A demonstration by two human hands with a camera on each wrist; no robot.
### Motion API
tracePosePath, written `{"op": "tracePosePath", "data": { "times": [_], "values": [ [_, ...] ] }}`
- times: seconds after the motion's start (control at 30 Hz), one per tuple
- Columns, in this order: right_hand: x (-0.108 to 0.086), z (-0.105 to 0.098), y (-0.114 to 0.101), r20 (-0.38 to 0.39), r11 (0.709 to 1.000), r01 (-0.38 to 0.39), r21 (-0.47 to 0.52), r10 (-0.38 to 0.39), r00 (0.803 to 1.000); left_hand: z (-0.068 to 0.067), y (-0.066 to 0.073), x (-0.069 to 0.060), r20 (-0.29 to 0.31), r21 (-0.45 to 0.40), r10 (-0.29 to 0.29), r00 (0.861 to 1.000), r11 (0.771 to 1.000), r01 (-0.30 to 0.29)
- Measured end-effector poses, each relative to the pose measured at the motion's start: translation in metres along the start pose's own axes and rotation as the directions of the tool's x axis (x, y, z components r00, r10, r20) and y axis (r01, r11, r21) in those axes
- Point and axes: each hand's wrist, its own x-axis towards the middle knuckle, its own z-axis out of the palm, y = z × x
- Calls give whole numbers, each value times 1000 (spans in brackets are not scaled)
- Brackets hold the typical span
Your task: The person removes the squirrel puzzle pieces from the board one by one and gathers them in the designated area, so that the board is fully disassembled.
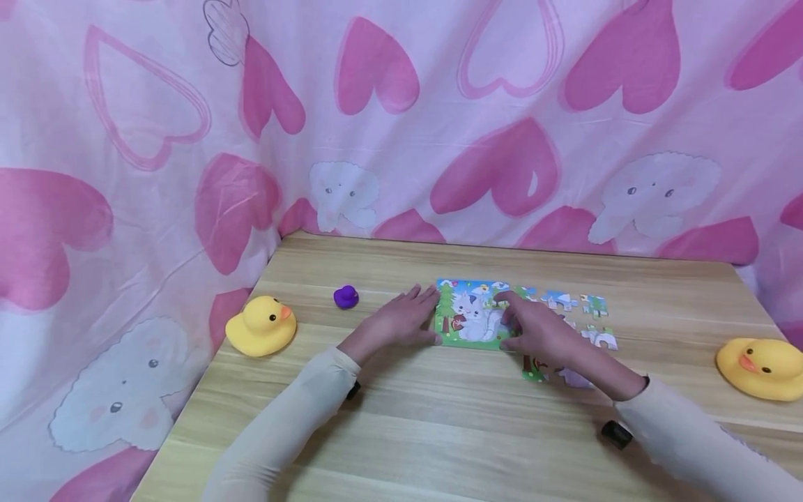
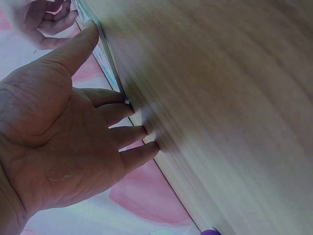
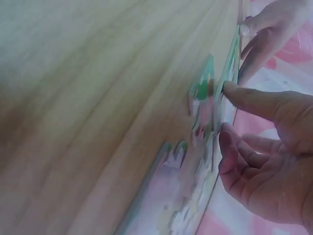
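A puzzle board [image 1: 479,317] with a white squirrel picture lies flat on the wooden table. My left hand [image 1: 401,317] is at its left edge, fingers spread and fairly straight; in the left wrist view the thumb [image 2: 85,46] touches the board's edge. At the board's right side is my right hand [image 1: 539,328], thumb and fingertips apart at the edge, the other fingers loosely bent in the right wrist view. Loose puzzle pieces [image 1: 594,305] lie to the right, some partly hidden under the right hand and forearm.
A small purple duck [image 1: 346,297] and a yellow duck [image 1: 261,326] stand on the left of the table [image 1: 401,432]. Another yellow duck [image 1: 761,368] is at the right edge. A pink heart-patterned curtain [image 1: 389,139] hangs behind and to the left.
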Motion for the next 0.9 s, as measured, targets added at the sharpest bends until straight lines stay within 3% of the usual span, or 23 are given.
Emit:
{"op": "tracePosePath", "data": {
  "times": [0.13, 0.6, 0.9],
  "values": [
    [5, 0, 4, 22, 999, 7, 48, -8, 1000, 0, -1, 0, 1, 9, -5, 1000, 1000, 5],
    [8, -2, 8, 80, 997, 14, 71, -19, 997, 1, 0, -2, -2, 3, 11, 1000, 1000, -11],
    [12, -5, 4, 91, 999, 26, 27, -29, 995, 0, 0, -2, -8, -5, 11, 1000, 1000, -11]
  ]
}}
